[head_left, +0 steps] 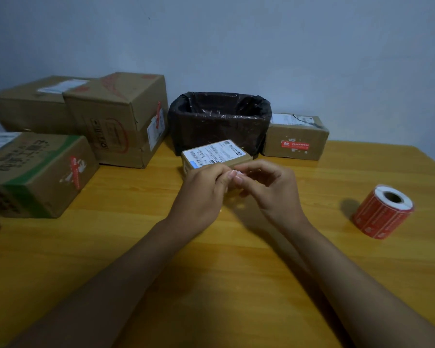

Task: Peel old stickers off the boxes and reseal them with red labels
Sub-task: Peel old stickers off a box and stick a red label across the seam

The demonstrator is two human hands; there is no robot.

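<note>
1. The left hand [201, 189] and the right hand [269, 187] met fingertip to fingertip above the wooden table [211, 259], both with fingers curled and pinching a small pale scrap [237, 175] between them; what the scrap was could not be told.
2. The small box [215, 153] lay just beyond the hands, its near edge hidden behind the knuckles.
3. It was a flat brown carton with a white shipping label covering its top, printed with barcodes and a blue strip at the near left corner.
4. The roll of red labels [383, 210] lay on its side well to the right of the right hand, its white core facing up and away.
5. Beyond the small box stood a bin lined with a black bag [219, 121], and to the right of it a brown box with a red label [295, 138] on its front.
6. To the left of the left hand stood three larger cartons: a green-printed one [35, 172] nearest, a tall one [118, 119] behind it and another [30, 104] at the far left.
</note>
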